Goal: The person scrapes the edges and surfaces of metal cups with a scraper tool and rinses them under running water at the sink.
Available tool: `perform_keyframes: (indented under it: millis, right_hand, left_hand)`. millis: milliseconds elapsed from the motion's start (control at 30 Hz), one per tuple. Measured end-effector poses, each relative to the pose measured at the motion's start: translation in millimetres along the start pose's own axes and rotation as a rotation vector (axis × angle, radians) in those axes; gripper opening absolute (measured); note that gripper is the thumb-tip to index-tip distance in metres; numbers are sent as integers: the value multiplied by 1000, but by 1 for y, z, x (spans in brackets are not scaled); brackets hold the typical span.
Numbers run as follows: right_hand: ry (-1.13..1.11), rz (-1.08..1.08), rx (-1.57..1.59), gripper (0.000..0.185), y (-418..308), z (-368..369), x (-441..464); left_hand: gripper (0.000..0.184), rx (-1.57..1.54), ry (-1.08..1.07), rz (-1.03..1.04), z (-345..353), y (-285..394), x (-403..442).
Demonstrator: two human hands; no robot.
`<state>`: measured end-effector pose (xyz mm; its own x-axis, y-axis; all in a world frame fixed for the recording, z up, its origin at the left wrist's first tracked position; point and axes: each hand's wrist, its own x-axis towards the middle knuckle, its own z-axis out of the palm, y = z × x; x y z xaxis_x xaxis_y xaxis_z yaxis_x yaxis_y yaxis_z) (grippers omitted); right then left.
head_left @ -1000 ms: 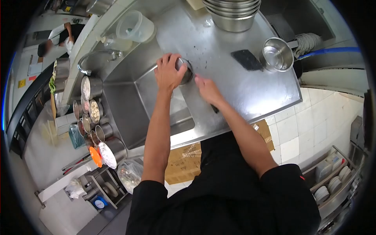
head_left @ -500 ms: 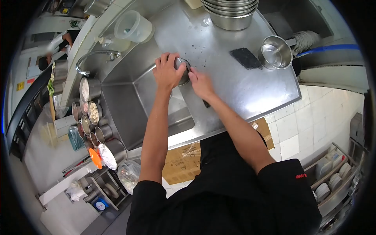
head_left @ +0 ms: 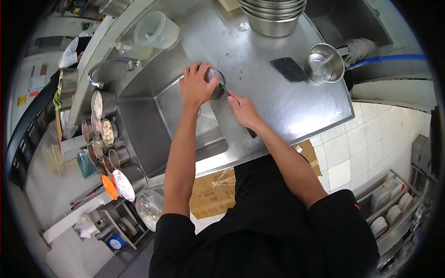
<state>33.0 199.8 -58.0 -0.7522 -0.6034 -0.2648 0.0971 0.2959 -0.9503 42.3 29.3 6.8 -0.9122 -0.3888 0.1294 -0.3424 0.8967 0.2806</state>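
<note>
My left hand (head_left: 196, 84) is wrapped over a small round metal container (head_left: 217, 87), held tilted at the sink's right edge. In my right hand (head_left: 243, 110) is a slim dark-handled tool (head_left: 251, 133); the handle end sticks out below my palm. Its thin tip meets the container's rim on the right. Whether it is a knife or a scraper I cannot tell. Dark crumbs (head_left: 240, 78) lie scattered on the steel counter (head_left: 264, 109) just beyond. Farther right rests a flat black scouring pad (head_left: 289, 69), close to a metal saucepan (head_left: 326, 63).
The sink basin (head_left: 141, 129) lies left of my hands, its faucet (head_left: 113, 67) at the far left edge. A clear plastic tub (head_left: 160, 30) and a stack of metal bowls (head_left: 273, 23) stand behind. Metal pots of food (head_left: 109, 132) line the left. Another person (head_left: 76, 51) is beyond.
My right hand has pulled slightly down and toward me with the tool, away from the container's upper rim. The left hand keeps its hold. The person at far left has shifted.
</note>
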Motion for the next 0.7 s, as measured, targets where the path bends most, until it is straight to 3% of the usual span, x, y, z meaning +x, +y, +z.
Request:
perform_keyframes:
  millis: [133,233,300,333,400,433,500,633,700]
  right_hand:
    - [-25,74,57,46,-10,-9,36]
    - [38,-39,-5,46,-3,-1,47]
    - [93,-49,89,45,-2,3,40]
    - [94,-57,95,45,-5,0,37]
    - [-38,129,107,45,-6,-10,27]
    - [-29,130,109,45,-3,-9,21]
    - [5,70,52,45,2,-8,10]
    - [6,108,53,46,-2,-11,7]
    - [-30,130,67,46,-9,-16,21]
  left_hand:
    - [34,-3,-34,26,-3,-1,2]
    - [36,3,-31,66,-1,-4,3]
    - [42,-47,206,155,3,-8,-1]
    - [42,-39,211,160,4,-9,-3]
    - [49,103,274,-31,8,-3,-8]
    - [49,99,272,-23,10,2,-10]
    - [51,-42,166,-310,16,13,-11]
    - [49,157,173,-347,20,22,-11]
    - [48,61,121,-155,17,12,-2]
